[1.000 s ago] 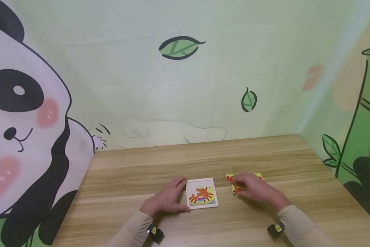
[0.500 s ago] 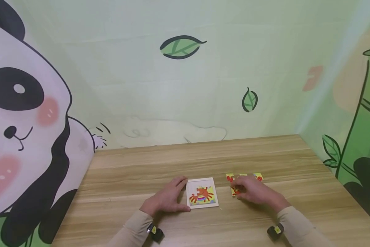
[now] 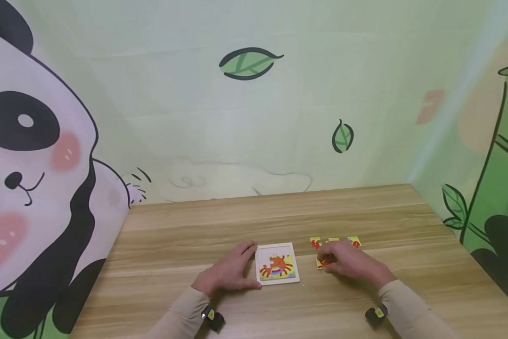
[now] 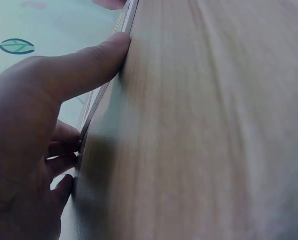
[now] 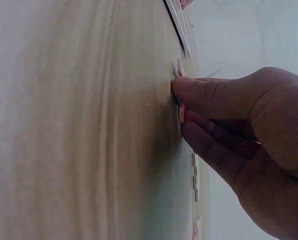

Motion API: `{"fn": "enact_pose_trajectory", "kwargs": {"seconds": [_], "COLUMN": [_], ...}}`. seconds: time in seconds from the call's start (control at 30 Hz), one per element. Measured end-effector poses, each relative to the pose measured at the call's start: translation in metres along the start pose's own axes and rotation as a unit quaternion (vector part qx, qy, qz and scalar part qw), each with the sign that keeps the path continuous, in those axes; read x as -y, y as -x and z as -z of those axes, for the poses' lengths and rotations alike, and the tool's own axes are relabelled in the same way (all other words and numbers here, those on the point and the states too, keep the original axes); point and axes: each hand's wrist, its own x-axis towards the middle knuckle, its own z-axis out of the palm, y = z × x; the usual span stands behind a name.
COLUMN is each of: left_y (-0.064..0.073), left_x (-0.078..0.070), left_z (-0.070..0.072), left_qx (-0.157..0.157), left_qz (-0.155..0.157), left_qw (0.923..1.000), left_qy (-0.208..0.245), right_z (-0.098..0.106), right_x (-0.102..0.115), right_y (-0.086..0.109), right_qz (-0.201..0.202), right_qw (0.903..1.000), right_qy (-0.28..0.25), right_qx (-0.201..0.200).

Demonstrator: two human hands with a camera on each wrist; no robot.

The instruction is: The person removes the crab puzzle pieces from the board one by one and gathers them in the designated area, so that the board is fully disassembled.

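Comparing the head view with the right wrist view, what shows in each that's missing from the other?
Only the head view shows the partly assembled crab picture and the painted panda.

Only the right wrist view shows the palm side of the right hand and the puzzle pieces edge-on, low to the table.

Both share the right hand, puzzle pieces, wooden table and puzzle frame, though the wrist view catches only part of the frame.
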Motion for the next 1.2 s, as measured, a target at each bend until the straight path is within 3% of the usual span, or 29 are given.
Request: {"fn": "enact_pose_trajectory", "kwargs": {"seconds": [0.23,0.43,1.2], "left_y": [-0.0009,-0.0003,-0.0001], "left_x": [0.0015,0.0015,0.0022], "left_z": [-0.0002,-0.0017,-0.0015], "left_qx": [0.003,0.006,-0.003], "left_qz": [0.003,0.001,-0.004], "left_qw": [1.0000,1.0000,1.0000], "left_qy": [-0.004,-0.008,0.001], "right_z": [0.0022,0.0005,-0.0023], "right_x": [0.0046,0.0057,0.0047], "right_y": [-0.0014,-0.0004,-0.0053], "right_qz": [0.022,0.009,0.021], "right_qw": [0.9984,0.9985,0.9981], "right_qy": [0.051,0.055,0.058], "right_qx": [-0.003,0.003,-0.008]}}
